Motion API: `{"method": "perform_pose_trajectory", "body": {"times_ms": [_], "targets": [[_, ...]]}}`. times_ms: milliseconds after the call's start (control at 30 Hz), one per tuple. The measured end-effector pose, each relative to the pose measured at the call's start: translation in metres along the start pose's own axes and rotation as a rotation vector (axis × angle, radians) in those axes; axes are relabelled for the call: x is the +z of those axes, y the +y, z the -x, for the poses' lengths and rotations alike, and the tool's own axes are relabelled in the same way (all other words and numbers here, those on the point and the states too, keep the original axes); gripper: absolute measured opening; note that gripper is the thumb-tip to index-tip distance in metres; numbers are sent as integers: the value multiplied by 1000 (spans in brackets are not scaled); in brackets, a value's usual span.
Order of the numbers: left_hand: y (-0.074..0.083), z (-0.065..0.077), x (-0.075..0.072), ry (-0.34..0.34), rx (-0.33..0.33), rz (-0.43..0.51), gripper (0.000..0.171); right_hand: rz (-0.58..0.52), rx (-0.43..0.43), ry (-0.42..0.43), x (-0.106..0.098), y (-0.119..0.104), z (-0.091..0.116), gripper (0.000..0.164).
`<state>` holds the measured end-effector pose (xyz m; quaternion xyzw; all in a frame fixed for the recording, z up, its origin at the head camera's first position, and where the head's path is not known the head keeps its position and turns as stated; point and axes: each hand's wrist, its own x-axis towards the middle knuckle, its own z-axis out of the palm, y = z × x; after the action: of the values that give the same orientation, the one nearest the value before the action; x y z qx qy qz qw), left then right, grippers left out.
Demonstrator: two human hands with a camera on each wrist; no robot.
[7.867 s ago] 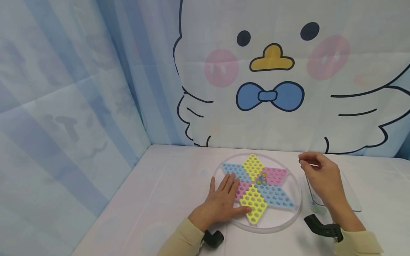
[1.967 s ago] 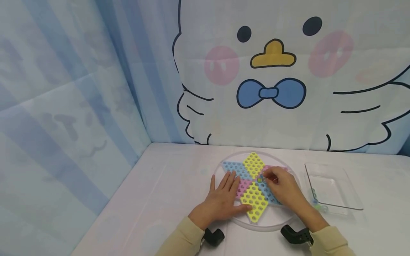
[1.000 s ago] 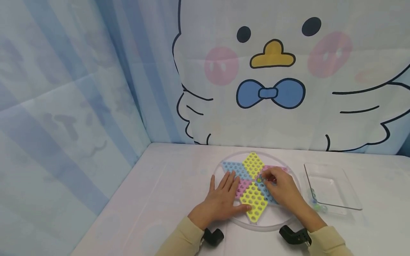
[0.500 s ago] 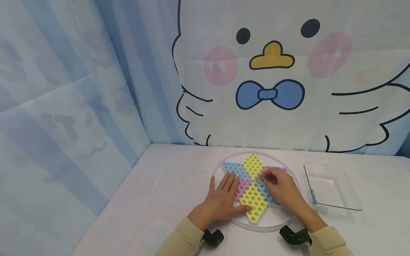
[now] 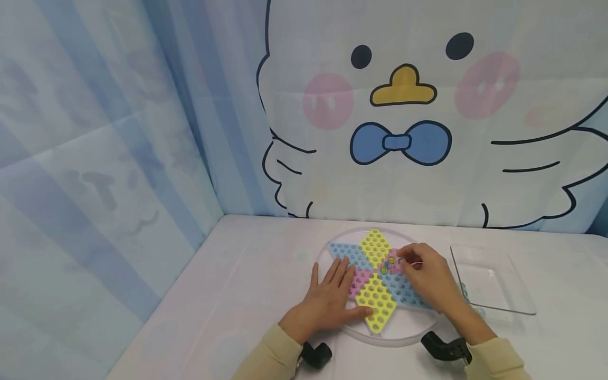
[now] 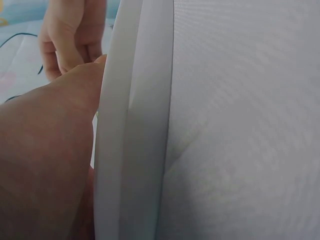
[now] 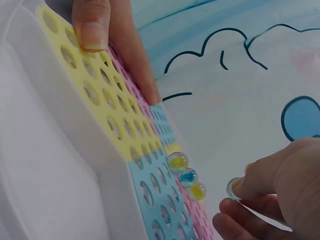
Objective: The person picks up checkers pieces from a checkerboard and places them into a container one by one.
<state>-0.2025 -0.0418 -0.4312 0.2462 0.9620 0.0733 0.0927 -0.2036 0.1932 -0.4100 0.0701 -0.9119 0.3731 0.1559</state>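
A round Chinese checkers board [image 5: 440,274] with a yellow, blue and pink star of holes lies on the table. My left hand [image 5: 328,301] rests flat on its left side, fingers spread, thumb on the near yellow point. My right hand [image 5: 429,274] is over the pink section at the right, and its thumb and fingers pinch a clear glass marble [image 7: 233,189], held apart from the board. Beside it, in the right wrist view, a yellow marble [image 7: 177,161], a blue marble [image 7: 188,177] and another yellow-centred marble [image 7: 197,191] sit in a row on the board.
Right of the board stands a clear plastic box [image 5: 510,279], with a few marbles [image 5: 463,289] at its near left corner, partly hidden by my right wrist. A fabric backdrop [image 5: 404,184] with a cartoon bird hangs behind the table; another cloth [image 5: 95,184] closes off the left.
My right hand came from the clear box to the board's centre, stayed there a while, and has now shifted slightly right, uncovering the marbles. My left hand has stayed in place.
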Motion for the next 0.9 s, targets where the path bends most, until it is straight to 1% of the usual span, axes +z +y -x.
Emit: {"method": "perform_pose_trajectory", "body": {"times_ms": [100, 200, 400, 467, 600, 900], "targets": [[0, 0, 1, -1, -1, 6, 101, -3, 23, 5, -5, -2, 1, 20], [0, 0, 1, -2, -3, 10, 101, -1, 27, 15, -10, -4, 0, 20], [1, 0, 1, 2, -6, 8, 101, 8, -23, 70, -20, -3, -1, 19], [1, 0, 1, 7, -2, 6, 101, 5, -27, 82, -23, -3, -1, 20], [1, 1, 0, 11, 1, 4, 101, -4, -9, 87, -29, -2, -1, 23], [1, 2, -1, 7, -3, 8, 101, -12, 24, 109, -43, 1, -2, 24]]}}
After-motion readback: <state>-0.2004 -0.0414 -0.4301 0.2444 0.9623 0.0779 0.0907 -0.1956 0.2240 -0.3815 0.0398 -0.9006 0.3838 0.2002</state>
